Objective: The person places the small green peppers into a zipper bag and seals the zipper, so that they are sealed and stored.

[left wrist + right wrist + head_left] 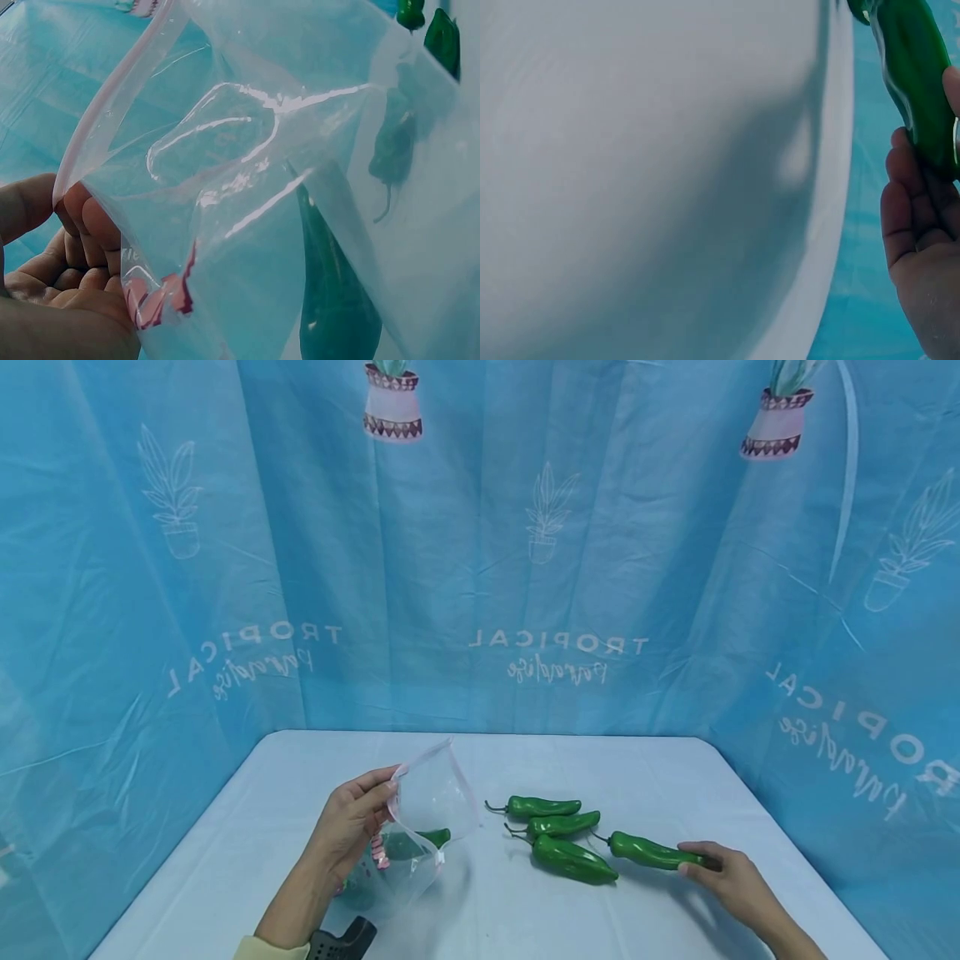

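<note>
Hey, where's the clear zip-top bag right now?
In the head view, the clear zip-top bag is pinched by the left hand, left of three green chili peppers on the white table.

In the head view the right hand hides the tip of the green pepper it pinches, and the forearm runs off the near edge. From the right wrist, that pepper's stem end is cut off at the far edge, the thumb at the right edge. The clear bag veils a second pepper; a greenish patch near the left hand is too blurred through the film to tell. Sleeve and black strap are cut off at the near edge
</note>
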The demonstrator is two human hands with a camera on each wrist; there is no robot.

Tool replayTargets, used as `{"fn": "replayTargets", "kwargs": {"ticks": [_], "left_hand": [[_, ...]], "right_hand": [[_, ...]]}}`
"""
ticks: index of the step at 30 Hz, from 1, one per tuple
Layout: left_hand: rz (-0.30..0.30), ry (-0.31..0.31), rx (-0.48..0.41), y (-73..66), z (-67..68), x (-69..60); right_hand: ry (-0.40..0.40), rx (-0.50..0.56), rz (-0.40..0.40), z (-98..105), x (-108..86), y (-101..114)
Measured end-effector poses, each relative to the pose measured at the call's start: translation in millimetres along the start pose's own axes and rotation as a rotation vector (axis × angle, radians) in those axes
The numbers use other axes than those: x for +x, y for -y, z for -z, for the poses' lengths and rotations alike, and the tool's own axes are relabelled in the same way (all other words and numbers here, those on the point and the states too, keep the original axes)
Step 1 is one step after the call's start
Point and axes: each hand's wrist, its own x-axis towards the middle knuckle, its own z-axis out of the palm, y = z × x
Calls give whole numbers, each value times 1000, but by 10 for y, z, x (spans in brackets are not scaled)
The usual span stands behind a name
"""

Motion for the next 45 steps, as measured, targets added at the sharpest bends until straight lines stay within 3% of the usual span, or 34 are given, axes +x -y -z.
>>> {"fn": "replayTargets", "kwargs": {"ticks": [11,30,45], "left_hand": [[13,-5,6,1,-9,-2],[7,12,-3,-2,-27,-8],[-35,24,-2,15,-19,-22]], "right_hand": [[-34,87,24,-44,-82,297],[-37,112,156,-293,-148,895],[-21,173,255,-536,-98,1292]]}}
